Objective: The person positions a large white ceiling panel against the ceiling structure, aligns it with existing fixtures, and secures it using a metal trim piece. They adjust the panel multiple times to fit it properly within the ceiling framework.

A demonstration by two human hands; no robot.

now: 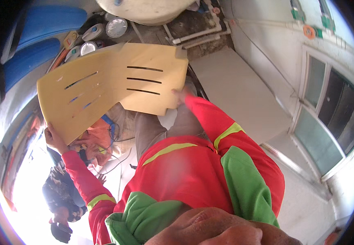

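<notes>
A large yellow plastic panel [111,69], bent across its middle like a seat shell and cut with rows of slots, is held up in front of my legs. My left hand [55,138] grips its lower left corner, the fingers partly behind the edge. At the panel's right edge, my right hand [180,96] is closed on the rim, slightly blurred. Both arms wear red sleeves with yellow-green bands.
Blue curved panels [46,24], paint cans [116,27] and jugs stand at the far left. White pipes [197,36] run beside a large round pale tank [148,10]. A grey board [238,85] lies right. Another person [64,192] is at left near orange sacking and cables.
</notes>
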